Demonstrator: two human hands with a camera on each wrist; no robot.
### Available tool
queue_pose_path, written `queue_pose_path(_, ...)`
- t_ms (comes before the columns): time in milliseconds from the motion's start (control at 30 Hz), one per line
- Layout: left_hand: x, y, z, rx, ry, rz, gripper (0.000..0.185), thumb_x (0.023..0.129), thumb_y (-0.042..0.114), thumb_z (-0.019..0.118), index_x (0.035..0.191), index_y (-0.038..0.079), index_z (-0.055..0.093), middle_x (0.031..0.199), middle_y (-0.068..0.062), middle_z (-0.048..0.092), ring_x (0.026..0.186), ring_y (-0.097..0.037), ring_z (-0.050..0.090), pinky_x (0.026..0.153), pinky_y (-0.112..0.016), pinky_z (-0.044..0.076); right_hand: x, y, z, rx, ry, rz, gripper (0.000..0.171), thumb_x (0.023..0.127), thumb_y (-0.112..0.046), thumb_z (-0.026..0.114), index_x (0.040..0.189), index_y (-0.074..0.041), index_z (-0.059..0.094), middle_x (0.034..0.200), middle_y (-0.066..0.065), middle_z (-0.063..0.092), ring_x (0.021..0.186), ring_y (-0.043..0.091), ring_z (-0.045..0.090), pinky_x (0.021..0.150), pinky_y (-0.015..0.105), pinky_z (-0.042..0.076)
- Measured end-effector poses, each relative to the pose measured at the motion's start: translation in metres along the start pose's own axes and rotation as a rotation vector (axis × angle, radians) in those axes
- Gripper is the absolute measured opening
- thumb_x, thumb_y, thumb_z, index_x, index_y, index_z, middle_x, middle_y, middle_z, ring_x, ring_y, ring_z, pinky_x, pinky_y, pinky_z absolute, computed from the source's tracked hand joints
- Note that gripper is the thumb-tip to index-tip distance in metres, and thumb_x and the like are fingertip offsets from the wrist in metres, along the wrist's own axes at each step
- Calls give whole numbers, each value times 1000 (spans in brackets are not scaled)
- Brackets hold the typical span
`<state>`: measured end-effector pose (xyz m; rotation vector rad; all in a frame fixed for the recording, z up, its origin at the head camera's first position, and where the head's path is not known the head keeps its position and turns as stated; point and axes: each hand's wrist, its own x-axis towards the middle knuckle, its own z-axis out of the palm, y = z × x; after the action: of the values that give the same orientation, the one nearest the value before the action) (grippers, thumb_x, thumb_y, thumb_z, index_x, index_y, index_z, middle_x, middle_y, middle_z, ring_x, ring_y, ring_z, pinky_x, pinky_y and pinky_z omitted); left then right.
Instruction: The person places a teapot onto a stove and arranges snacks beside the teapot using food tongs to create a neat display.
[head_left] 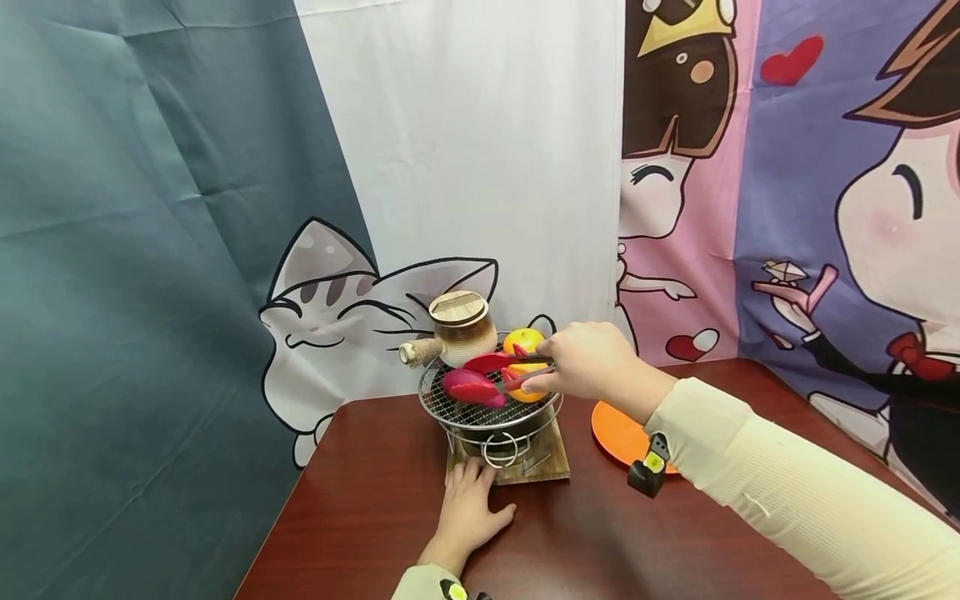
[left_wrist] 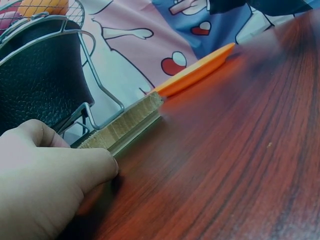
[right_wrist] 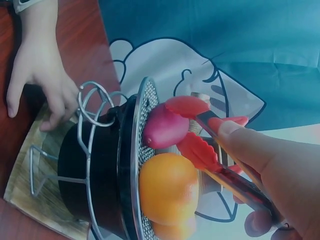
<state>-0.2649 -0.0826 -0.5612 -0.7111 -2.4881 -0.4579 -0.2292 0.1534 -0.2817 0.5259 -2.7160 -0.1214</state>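
My right hand (head_left: 588,362) grips a pair of tongs (right_wrist: 197,150) with red scalloped tips and metal arms. The tips lie on either side of a purple-red oval fruit or vegetable (right_wrist: 165,127) at the mesh grill (head_left: 441,407); whether they squeeze it I cannot tell. Beside it on the mesh are two oranges (head_left: 522,340), the nearer one partly behind the tongs. My left hand (head_left: 468,508) rests at the front left of the wooden board (head_left: 555,454) under the black stove (right_wrist: 95,170), its fingertips on the board and its thumb spread out over the table.
A clay teapot (head_left: 467,340) with a wooden lid and wrapped side handle stands at the back left of the grill. An orange plate (head_left: 615,429) lies on the table, right of the stove. A wire ring (head_left: 500,450) projects at the stove's front. Behind hangs a cartoon-printed cloth (head_left: 465,167).
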Motion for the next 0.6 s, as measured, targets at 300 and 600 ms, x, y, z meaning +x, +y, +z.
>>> queue_pose_path(300,-2,1,-1,-1,0,-4,43,70,43,82,104,24,64,112,1,54,108,-26,49,93,-49,41,-5,-6,-2,7,48,-35,47,77,-75,68,82,-28,72,66,-6,58,61,17,56,48,39,44)
queue_pose_path(600,-1,1,-1,6,15,5,42,70,43,83,103,23,65,114,1,54,108,-26,49,94,-49,41,-5,-6,-3,0,49,-35,50,76,-75,69,86,-26,74,67,-3,61,61,19,57,48,39,45)
